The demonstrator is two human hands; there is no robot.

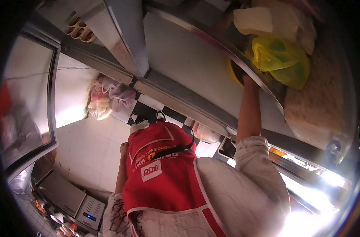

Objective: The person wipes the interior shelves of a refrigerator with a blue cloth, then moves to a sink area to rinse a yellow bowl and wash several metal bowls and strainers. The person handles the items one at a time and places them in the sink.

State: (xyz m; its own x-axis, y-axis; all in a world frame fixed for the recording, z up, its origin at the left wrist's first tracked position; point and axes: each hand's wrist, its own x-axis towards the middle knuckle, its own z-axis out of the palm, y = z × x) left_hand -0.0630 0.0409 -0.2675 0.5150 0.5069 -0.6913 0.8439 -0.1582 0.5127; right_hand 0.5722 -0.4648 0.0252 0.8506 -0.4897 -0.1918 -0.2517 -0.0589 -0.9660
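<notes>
A round, yellow-edged container (235, 72) stands under the curved metal rim of a shelf (215, 44). My right forearm (251, 103) reaches forward to it; past the wrist, my right hand is hidden in the container and the dark gap behind the rim. My left hand (124, 147) hangs low beside my red apron (165, 177), mostly hidden by it, so its fingers cannot be made out. Right of the rim, a yellow plastic bag (280, 62) with something green inside lies by a pale, blocky white thing (254, 20).
A metal partition (126, 38) rises from the grey counter (180, 50). Several small oval dishes (88, 35) sit behind it. Tied plastic bags (120, 97) lie on the chequered floor near my shoes. A glass-paned door or window (28, 89) juts in at left; a digital scale-like device (91, 211) stands below.
</notes>
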